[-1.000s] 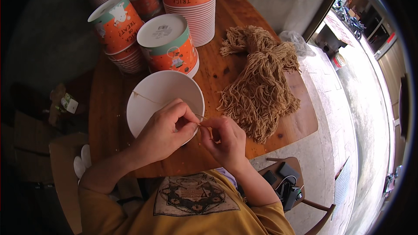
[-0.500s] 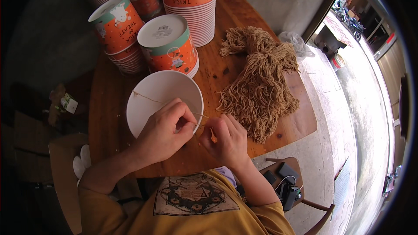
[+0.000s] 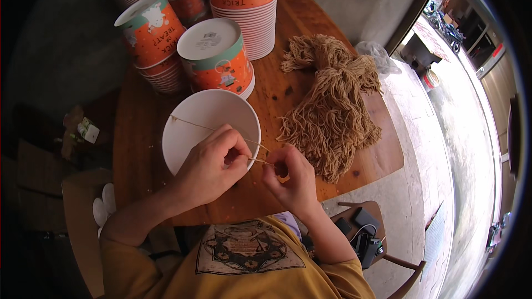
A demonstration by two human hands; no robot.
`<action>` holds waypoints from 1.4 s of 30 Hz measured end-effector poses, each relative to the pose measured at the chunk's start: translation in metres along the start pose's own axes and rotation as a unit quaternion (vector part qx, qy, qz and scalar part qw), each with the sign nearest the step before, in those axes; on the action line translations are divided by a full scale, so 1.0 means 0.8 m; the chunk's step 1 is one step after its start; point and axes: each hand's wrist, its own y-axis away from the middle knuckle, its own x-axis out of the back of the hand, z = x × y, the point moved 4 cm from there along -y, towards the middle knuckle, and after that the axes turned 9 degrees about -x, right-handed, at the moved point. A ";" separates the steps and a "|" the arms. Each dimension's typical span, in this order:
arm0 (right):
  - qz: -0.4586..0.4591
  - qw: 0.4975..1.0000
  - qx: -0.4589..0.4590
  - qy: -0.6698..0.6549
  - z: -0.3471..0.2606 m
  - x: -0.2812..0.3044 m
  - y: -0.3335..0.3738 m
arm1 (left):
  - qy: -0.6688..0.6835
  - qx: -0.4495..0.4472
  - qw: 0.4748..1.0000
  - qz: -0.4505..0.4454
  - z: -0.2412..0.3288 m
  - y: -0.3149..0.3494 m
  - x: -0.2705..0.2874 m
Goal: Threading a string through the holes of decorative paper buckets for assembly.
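Grip closed: left hand [image 3: 213,156] and right hand [image 3: 295,178] pinch thin string [image 3: 259,160], frame centre; probably light, limp, may fray; best held between fingertips.

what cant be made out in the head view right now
All in the head view:
Any knot where the left hand and right hand pinch the string: fingertips cover it.
Inside of the open white tub, in part: the left hand hides it.
Top of the tall orange stack: cut off by the upper edge.
Fine print on the nearest upturned tub: too small.
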 end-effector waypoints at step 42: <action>-0.157 0.959 0.205 0.120 -0.074 -0.043 -0.067 | -0.148 -0.027 0.982 0.110 -0.002 0.083 0.038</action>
